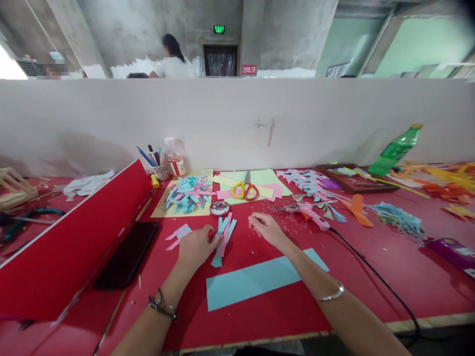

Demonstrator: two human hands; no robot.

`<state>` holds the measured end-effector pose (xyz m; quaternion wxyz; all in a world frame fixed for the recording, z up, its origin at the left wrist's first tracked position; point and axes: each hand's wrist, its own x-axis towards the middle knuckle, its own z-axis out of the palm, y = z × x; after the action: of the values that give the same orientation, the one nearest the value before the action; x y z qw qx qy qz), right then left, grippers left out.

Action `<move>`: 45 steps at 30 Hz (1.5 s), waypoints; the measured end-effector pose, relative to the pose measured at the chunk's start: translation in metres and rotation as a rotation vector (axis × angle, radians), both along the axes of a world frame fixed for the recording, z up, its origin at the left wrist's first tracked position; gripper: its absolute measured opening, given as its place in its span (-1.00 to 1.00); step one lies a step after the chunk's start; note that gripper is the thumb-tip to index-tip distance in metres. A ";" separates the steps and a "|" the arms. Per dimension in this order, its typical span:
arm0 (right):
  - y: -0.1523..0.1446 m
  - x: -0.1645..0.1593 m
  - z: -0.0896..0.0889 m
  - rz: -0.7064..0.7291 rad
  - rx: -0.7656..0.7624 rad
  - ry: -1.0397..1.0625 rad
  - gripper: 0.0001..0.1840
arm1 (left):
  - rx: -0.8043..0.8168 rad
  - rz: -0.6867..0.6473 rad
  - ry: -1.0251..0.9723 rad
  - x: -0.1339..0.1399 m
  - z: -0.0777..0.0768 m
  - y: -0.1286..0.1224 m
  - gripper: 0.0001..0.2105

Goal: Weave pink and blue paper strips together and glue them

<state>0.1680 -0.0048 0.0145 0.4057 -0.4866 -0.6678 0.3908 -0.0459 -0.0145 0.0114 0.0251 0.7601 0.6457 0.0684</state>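
My left hand [196, 245] lies low over the table, thumb and forefinger apart, the thumb tip against a small pile of blue and pink paper strips [223, 240]. Its other fingers are curled and partly hidden. Right of the pile, my right hand [269, 230] hovers with fingertips pressed together; anything between them is too small to make out. Under the right forearm lies a wide light-blue paper strip [252, 286]. Beside the left hand are small pink and blue paper pieces [181, 235]. A round tin [219, 208] sits just beyond the strips.
Scissors [245, 189] lie on coloured paper behind a heap of paper bits [189, 194]. A pink glue gun [310, 215] with a black cord rests at right. A phone [128, 254] and red upright board [85, 247] stand left. A green bottle [397, 150] leans at the back right.
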 end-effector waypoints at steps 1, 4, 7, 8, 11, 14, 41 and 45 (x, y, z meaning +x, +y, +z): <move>-0.004 0.004 0.011 0.020 0.021 -0.026 -0.69 | -0.004 -0.007 0.000 0.001 -0.001 -0.001 -0.59; -0.023 0.022 0.041 0.084 0.109 -0.180 -0.74 | -0.023 -0.028 0.036 0.005 -0.004 -0.004 -0.49; -0.049 0.046 0.046 0.112 0.065 -0.437 -0.76 | -0.049 -0.097 0.063 0.006 -0.008 -0.005 -0.37; -0.058 0.054 0.041 0.100 0.021 -0.532 -0.70 | -0.058 -0.128 0.061 0.005 -0.009 -0.004 -0.35; -0.082 0.076 0.013 0.033 -0.155 -0.801 -0.40 | -0.070 -0.207 0.038 0.002 -0.011 -0.002 -0.36; -0.100 0.091 -0.012 -0.044 -0.246 -0.888 -0.34 | -0.072 -0.220 0.016 -0.001 -0.010 -0.001 -0.42; -0.088 0.068 0.034 0.029 -0.018 -0.624 -0.72 | -0.076 -0.735 -0.418 0.003 -0.001 -0.004 -0.88; -0.081 0.083 0.046 0.025 -0.032 -0.613 -0.67 | -0.023 -0.594 -0.550 -0.003 0.000 0.003 -0.83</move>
<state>0.2513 -0.0855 0.0610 0.1729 -0.5799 -0.7588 0.2409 -0.0493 -0.0110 0.0117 0.2240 0.8667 0.3677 0.2518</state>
